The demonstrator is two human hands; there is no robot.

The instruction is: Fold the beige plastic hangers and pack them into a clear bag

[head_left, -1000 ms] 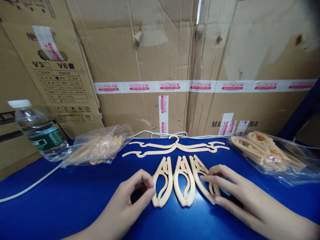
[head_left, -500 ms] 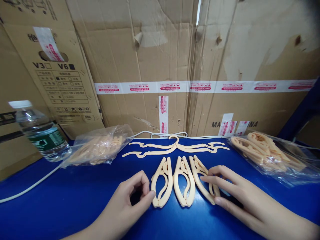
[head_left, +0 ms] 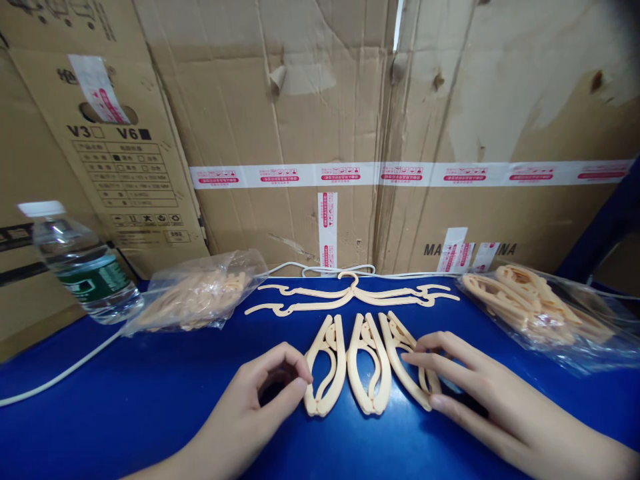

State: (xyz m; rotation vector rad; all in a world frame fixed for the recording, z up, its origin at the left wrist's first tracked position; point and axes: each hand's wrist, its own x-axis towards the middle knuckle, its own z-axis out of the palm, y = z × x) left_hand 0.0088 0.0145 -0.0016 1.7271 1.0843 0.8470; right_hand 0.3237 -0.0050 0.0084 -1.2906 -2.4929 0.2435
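Three folded cream plastic hangers lie in a row on the blue table: the left folded hanger (head_left: 340, 367), the middle folded hanger (head_left: 353, 367) and the right folded hanger (head_left: 400, 367). My left hand (head_left: 267, 393) is closed, thumb and index fingertips together at the left hanger's outer edge. My right hand (head_left: 465, 380) reaches over the right hanger, fingers on its upper side and thumb at its lower end, partly hiding it. Behind the row lies an unfolded hanger (head_left: 320, 305) with its arms spread and its hook pointing away.
A clear bag of hangers (head_left: 195, 293) lies at the left, and another bag of hangers (head_left: 540, 310) at the right. A water bottle (head_left: 90, 273) stands far left beside a white cable (head_left: 65, 379). Cardboard boxes (head_left: 290, 120) wall off the table's back.
My left index finger has come down to meet the thumb at the left hanger's edge. My right hand has stayed in place, and the hangers have hardly moved.
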